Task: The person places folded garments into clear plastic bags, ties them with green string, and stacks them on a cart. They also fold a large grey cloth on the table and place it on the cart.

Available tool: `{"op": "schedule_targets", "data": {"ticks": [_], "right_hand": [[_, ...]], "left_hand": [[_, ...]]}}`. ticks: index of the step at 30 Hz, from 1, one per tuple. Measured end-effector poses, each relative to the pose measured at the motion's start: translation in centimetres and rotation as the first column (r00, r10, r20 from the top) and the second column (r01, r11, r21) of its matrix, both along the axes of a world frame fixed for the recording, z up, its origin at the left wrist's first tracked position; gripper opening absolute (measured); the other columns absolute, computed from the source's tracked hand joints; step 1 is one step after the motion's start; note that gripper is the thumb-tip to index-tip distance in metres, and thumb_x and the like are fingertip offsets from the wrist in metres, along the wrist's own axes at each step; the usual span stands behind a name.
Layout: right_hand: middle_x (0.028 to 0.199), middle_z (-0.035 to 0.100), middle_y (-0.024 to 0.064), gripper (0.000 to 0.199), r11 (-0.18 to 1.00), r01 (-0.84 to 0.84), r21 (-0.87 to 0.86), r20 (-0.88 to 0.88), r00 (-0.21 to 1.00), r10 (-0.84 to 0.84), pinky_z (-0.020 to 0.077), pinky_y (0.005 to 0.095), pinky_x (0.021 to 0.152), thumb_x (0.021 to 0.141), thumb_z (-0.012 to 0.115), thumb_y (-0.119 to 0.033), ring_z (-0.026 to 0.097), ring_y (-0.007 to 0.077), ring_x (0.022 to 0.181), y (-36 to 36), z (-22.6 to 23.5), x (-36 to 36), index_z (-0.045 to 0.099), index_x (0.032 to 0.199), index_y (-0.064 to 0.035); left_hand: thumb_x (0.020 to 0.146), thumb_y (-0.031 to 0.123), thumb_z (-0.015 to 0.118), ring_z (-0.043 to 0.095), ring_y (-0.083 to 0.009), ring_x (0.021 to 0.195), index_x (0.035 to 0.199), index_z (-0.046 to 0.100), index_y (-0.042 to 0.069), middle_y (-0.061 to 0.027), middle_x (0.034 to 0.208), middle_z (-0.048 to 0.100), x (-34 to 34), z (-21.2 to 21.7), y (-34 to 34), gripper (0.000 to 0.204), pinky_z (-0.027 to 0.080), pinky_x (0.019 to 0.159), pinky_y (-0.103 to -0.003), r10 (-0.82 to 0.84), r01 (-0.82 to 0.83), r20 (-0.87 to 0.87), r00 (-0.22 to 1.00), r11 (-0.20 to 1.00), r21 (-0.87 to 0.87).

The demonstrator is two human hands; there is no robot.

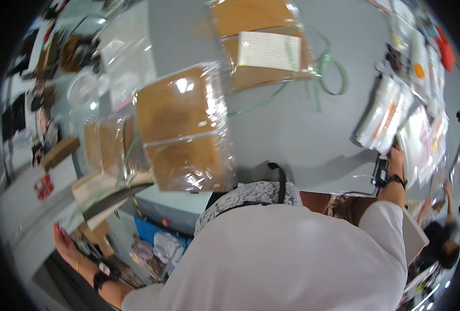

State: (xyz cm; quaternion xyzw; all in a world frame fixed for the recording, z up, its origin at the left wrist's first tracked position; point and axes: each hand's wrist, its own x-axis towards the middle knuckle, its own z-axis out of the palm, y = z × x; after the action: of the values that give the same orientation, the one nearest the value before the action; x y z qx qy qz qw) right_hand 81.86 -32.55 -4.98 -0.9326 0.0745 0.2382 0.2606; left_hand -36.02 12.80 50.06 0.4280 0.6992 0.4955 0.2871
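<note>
My left hand (66,246) is stretched far out to the lower left, its fingers extended and holding nothing that shows. It is nearest to a pale flat board or sheet (97,186) with green strap over it. Out to the right, my right hand (395,159) reaches to the edge of the table, against clear plastic packs (385,116) with orange print. Its fingers are partly hidden there, so their grip is unclear. In front of me lies a brown cardboard piece in clear plastic wrap (180,129), and beyond it another wrapped brown one (263,67) with a white patterned sheet on top.
Green strapping (333,78) lies loose on the grey table (302,135). Smaller wrapped brown packs (110,140) stand at the left. Clear plastic sheets (129,57) lie at the far left. Another person (442,243) works at the lower right.
</note>
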Motion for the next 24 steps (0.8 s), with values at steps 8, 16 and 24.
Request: {"op": "schedule_targets", "data": {"ticks": [8, 16, 24], "right_hand": [[0.117, 0.066, 0.0144, 0.035, 0.814, -0.244, 0.527, -0.031, 0.952, 0.305, 0.0536, 0.0294, 0.078, 0.102, 0.05, -0.016, 0.066, 0.0245, 0.094, -3.8, 12.2, -6.0, 0.055, 0.129, 0.0063], [0.105, 0.061, 0.004, 0.047, 0.633, -0.02, 0.774, -0.244, 0.913, 0.327, 0.0408, 0.0178, 0.062, 0.098, 0.053, -0.007, 0.05, 0.0056, 0.075, 17.5, 21.2, -31.2, 0.046, 0.145, -0.0064], [0.069, 0.03, -0.0096, 0.048, 0.1, -0.548, 0.83, 0.109, 0.336, 0.936, 0.0249, 0.0184, 0.051, 0.104, 0.043, -0.05, 0.028, 0.0015, 0.059, 38.8, 32.3, -67.8, 0.061, 0.124, -0.0108]], "left_hand": [[0.095, -0.006, 0.052, 0.059, -0.0077, 0.092, 0.143, 0.049, 0.001, -0.0071, 0.141, 0.055, 9.1, -1.1, -0.1, 0.049, 0.049, 0.078, -0.017, -0.158, 0.16, -0.044, 0.986, 0.986, 0.044], [0.096, -0.004, 0.05, 0.064, -0.0067, 0.084, 0.14, 0.05, -0.003, -0.0106, 0.136, 0.059, 3.1, -1.8, -1.7, 0.044, 0.048, 0.058, -0.016, -0.445, 0.433, 0.003, 0.895, 0.872, 0.227], [0.1, 0.003, 0.053, 0.049, 0.0025, 0.077, 0.134, 0.059, 0.0, -0.0044, 0.122, 0.065, -5.9, -5.2, -0.5, 0.035, 0.035, 0.057, -0.01, -0.236, 0.241, -0.057, 0.97, 0.91, 0.337]]}}
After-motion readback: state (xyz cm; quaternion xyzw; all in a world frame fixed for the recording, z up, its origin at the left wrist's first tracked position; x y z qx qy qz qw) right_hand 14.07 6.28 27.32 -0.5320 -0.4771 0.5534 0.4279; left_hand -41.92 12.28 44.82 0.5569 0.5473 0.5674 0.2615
